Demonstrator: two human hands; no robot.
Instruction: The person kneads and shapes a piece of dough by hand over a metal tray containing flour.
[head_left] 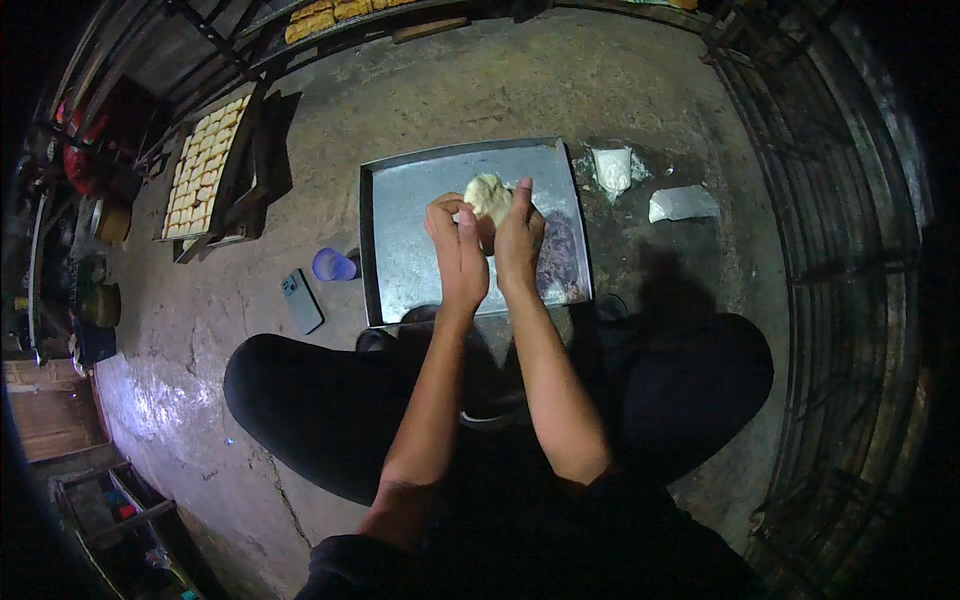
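A lump of pale dough (488, 198) is held up between my two hands, above a shallow metal tray (410, 205) on the floor in front of my crossed legs. My left hand (460, 245) closes on the dough from the left, fingers curled at its side. From the right, my right hand (518, 240) presses against it, with the thumb pointing up. The palms and the lower part of the dough are partly hidden by the hands. Whitish smears mark the tray's surface.
Right of the tray lie an opened bag of white powder (613, 170) and a second clear bag (685, 204). Left of it are a purple cup (333, 265) and a phone (302, 300). A tray of browned pieces (205, 170) stands far left. Metal racks (840, 270) line the right.
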